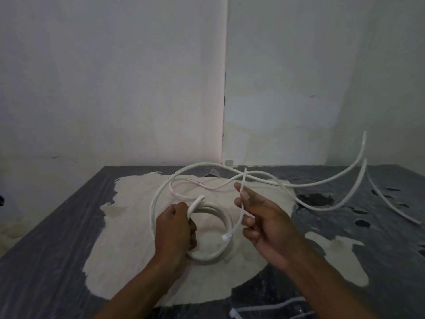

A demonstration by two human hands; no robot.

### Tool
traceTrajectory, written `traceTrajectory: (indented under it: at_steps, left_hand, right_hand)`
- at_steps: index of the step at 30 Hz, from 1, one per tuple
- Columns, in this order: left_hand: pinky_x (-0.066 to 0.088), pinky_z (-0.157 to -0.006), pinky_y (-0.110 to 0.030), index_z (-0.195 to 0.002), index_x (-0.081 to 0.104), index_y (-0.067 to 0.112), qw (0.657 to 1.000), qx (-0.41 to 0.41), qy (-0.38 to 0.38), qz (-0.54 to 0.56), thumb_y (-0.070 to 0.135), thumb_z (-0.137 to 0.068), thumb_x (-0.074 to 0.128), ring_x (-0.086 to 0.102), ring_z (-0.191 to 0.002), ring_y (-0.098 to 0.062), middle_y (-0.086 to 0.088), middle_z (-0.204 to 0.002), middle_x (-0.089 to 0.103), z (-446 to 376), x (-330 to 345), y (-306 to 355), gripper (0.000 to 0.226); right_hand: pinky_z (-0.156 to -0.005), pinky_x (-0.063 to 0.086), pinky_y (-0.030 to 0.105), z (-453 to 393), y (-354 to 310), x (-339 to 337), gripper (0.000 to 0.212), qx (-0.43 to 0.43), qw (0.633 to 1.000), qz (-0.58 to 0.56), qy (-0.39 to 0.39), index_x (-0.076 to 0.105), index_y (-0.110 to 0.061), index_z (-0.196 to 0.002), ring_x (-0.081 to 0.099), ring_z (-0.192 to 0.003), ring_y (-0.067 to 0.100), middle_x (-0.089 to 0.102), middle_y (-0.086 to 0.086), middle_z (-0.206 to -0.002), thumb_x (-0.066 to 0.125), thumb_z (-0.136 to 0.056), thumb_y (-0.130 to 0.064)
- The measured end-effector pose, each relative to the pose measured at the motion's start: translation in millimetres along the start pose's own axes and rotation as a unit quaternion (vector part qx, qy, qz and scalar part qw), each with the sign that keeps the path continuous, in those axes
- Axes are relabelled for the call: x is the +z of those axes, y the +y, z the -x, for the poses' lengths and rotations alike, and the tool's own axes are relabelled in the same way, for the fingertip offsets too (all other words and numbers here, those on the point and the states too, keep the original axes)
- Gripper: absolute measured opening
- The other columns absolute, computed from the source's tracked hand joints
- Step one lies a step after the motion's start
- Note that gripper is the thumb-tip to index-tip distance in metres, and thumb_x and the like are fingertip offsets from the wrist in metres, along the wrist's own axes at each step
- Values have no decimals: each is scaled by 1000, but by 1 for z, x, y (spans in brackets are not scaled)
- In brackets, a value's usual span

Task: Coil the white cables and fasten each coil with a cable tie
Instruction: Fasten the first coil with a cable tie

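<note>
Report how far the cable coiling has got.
Done: a few loops of white cable form a coil, gripped by the left hand. In hand: the right hand pinches a white cable tie, not yet round the coil. Left: the long loose tail across the table is uncoiled, and no tie is fastened.

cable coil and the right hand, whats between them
Head view: only the thin cable tie, pinched by the right hand, hangs before the coil.

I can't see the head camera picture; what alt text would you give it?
A person's left hand grips a partly wound coil of white cable over a worn dark table, while the right hand pinches a thin white cable tie. The rest of the cable loops loosely toward the back and right, in front of pale walls.
</note>
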State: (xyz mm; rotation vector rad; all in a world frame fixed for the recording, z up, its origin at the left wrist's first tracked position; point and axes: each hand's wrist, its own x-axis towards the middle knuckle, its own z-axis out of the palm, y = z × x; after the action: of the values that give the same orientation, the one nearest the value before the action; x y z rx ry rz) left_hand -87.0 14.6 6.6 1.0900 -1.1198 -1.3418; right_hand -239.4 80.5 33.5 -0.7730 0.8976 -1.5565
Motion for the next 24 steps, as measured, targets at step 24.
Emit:
traceTrajectory:
  at_steps: [24]
  left_hand:
    - [29, -37, -22, -72, 48, 7, 995, 28, -89, -19, 15, -99, 40, 31, -38, -11, -2, -47, 40, 4, -1, 4, 30]
  right_hand:
    - [-42, 36, 19, -2, -6, -6, 31, -77, 995, 64, -15, 68, -19, -117, 25, -46, 6, 49, -3, -68, 43, -99, -23]
